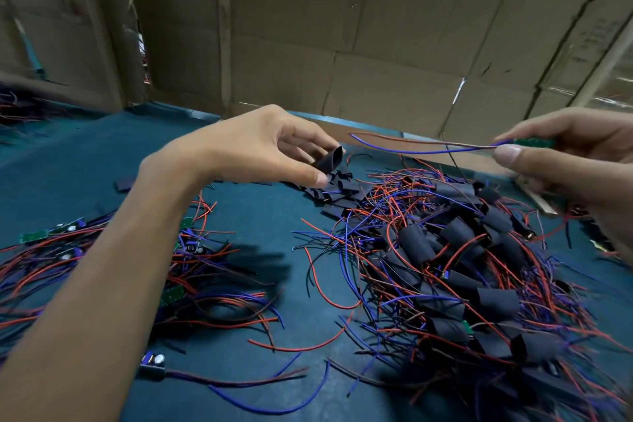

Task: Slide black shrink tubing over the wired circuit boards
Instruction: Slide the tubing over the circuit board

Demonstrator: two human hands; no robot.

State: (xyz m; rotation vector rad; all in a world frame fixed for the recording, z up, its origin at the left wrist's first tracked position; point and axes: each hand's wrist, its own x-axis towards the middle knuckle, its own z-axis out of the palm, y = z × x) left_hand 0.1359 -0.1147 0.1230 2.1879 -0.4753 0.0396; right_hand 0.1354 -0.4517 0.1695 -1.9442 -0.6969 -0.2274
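Broadly, the bench point(260, 223) carries everything, its blue-green top backed by cardboard walls point(376, 27) along the far edge. Toward the right edge sprawls the finished heap point(472, 271), boards already sleeved in black with red and blue leads trailing out. Near the left edge lie the bare wired boards point(68, 233), kept apart, I judge, so done and undone never mix. At the far middle sits a small stock of cut sleeves point(339, 190). Just above it the left hand point(267, 147) pinches one shrink tube point(331, 158), mouth turned rightward. The right hand point(568, 154) pinches a green circuit board point(534, 142), its leads point(421, 147) aimed at that mouth, likely ready for threading.
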